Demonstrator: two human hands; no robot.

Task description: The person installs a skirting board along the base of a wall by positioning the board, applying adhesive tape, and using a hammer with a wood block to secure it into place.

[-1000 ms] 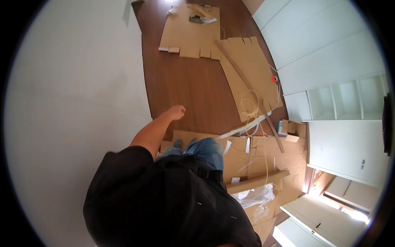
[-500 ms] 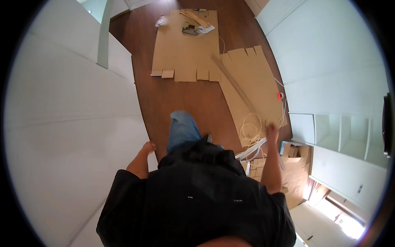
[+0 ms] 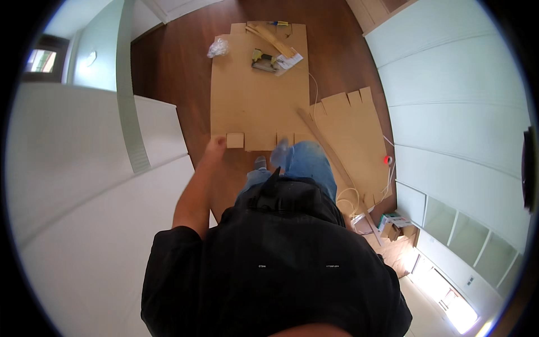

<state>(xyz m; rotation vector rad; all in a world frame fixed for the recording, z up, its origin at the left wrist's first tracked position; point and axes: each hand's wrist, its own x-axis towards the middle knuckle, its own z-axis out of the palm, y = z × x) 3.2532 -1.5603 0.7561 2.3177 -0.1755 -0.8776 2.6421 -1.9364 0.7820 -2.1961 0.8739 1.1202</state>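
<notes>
My left hand [image 3: 216,145] hangs in the air beside the near left corner of a flat cardboard sheet [image 3: 258,95]; its fingers are blurred, and no held object shows. My right hand is hidden behind my body in the black shirt; only a sliver of that arm shows at my side. On the sheet's far part lies a yellow-green and black nail gun [image 3: 264,60]. Wooden strips [image 3: 273,40], a white paper [image 3: 291,60] and a crumpled clear plastic bag [image 3: 218,48] are around it. My jeans-clad leg [image 3: 307,160] is over the sheet's near edge.
A second cardboard sheet [image 3: 359,135] lies to the right, with a long brown strip [image 3: 325,143] along it. A pale coiled hose [image 3: 348,199] and a red tape roll [image 3: 388,160] lie near there. White panels [image 3: 73,163] stand left, white cabinets [image 3: 449,112] right.
I have moved forward, so the cardboard and nail gun are closer. My left hand has swung forward; my right hand has swung back out of sight. My legs have changed position.
</notes>
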